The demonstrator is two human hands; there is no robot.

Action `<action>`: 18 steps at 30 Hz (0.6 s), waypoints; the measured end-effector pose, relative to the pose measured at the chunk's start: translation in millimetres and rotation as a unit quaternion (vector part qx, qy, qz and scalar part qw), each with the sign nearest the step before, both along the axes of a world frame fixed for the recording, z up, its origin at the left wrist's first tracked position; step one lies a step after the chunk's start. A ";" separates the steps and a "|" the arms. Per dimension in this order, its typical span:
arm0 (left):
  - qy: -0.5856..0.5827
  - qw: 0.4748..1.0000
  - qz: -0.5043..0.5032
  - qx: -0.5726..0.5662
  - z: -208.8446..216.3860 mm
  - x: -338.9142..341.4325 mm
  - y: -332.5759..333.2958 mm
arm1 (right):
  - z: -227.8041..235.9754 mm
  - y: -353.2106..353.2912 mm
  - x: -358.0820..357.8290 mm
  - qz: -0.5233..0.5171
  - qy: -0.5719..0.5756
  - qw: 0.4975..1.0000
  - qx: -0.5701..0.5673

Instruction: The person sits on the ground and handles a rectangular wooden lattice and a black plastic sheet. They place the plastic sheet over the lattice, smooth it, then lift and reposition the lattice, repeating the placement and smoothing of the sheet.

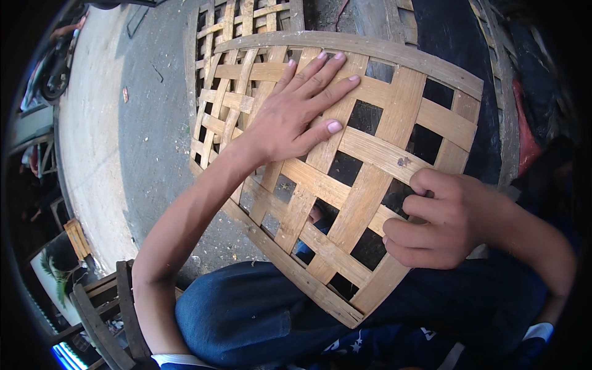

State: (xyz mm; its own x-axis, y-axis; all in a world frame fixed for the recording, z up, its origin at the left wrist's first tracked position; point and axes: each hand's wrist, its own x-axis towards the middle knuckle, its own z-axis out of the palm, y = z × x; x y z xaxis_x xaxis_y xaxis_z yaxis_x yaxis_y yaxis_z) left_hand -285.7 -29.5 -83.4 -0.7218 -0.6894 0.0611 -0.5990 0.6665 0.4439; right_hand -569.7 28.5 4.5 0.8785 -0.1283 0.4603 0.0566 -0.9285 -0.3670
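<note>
A woven bamboo lattice panel [401,105] slants across my lap, its flat strips crossing over and under with square gaps between them. Long bamboo battens border it along the far and near-left sides. My left hand [296,114] lies flat on the upper part of the weave, fingers spread toward the far batten. At the right edge, my right hand [447,219] has its fingers curled in against the strips. What its fingertips hold there is partly hidden, but they close on the panel's edge. Through the gaps, dark ground and a bit of blue show.
Another woven bamboo lattice [246,15] lies beyond the panel. Dark sheeting [453,37] and a red piece of material [525,135] are at the right. Wooden slats [126,302] stand close to my left elbow. Grey pavement [157,92] runs along the left, with a wheel [55,77] beyond.
</note>
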 end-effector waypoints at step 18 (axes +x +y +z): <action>-0.026 0.999 0.001 -0.018 42.7 2.0 9.7 | 7.3 -3.2 3.5 0.068 0.062 0.995 -0.039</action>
